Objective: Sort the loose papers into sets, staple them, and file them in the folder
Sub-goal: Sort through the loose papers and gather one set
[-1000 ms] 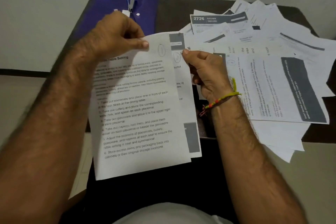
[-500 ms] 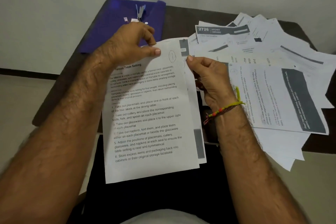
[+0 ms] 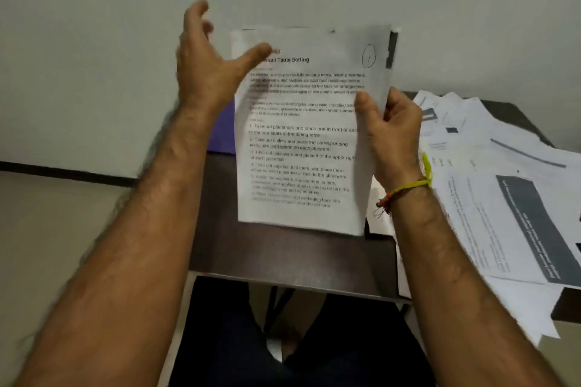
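Up in front of the wall, the small set of papers (image 3: 301,135) now stands almost straight, with its bottom edge down near the dark table (image 3: 283,254). A moment ago the left hand (image 3: 207,72) was pinching the top corner of this set, but it has let go. Its fingers are now spread wide and hold nothing, and only the thumb lies over the top left of the page. The right hand (image 3: 390,135) grips the right edge, thumb in front and fingers curled behind. The sheets also look more even than before, when the back one stuck out. I think the person is tapping the set to line up its edges, so stapling comes next. The purple folder (image 3: 221,132) peeks out behind the left wrist. Many loose papers (image 3: 503,185) lie spread out on the right, so lots of sorting is left.
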